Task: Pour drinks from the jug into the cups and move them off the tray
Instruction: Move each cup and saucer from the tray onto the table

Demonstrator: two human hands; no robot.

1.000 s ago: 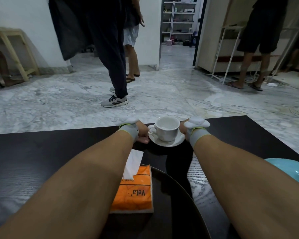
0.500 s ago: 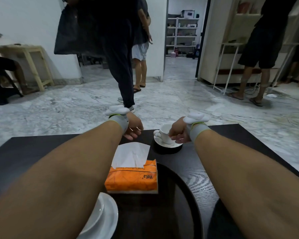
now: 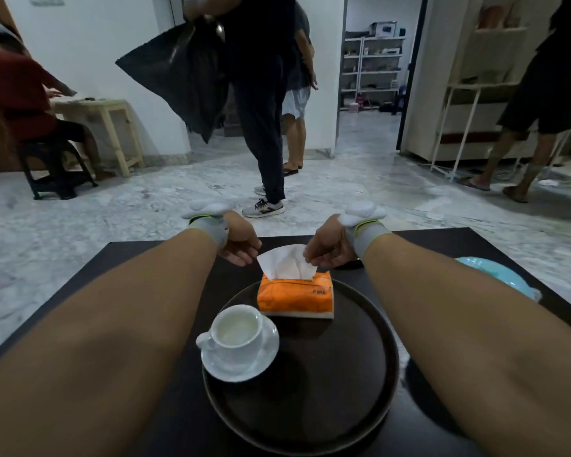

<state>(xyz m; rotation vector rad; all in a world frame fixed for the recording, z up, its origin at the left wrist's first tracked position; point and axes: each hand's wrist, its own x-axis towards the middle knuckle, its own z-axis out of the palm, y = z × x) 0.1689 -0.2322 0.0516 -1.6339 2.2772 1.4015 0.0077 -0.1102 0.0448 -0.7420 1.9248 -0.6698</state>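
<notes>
A round dark tray (image 3: 384, 374) lies on the black table in front of me. On its left part stands a white cup (image 3: 236, 334) on a saucer (image 3: 264, 361), holding a pale drink. An orange tissue pack (image 3: 295, 295) sits at the tray's far edge with a white tissue (image 3: 284, 263) sticking up. My left hand (image 3: 239, 247) hovers just left of the tissue, fingers loosely curled and holding nothing. My right hand (image 3: 327, 250) is just right of it, fingertips beside the tissue's corner. A light blue jug (image 3: 498, 278) shows partly behind my right forearm.
The black table (image 3: 139, 268) ends just beyond my hands. Several people stand or sit on the marble floor beyond; one in dark trousers (image 3: 264, 143) with a black bag is close to the far edge. A wooden stool (image 3: 109, 127) stands far left.
My hands have let go of the cup and saucer set down at the table's far side and drawn back above the tissue pack. The view has tilted down, showing the cup on the tray.
</notes>
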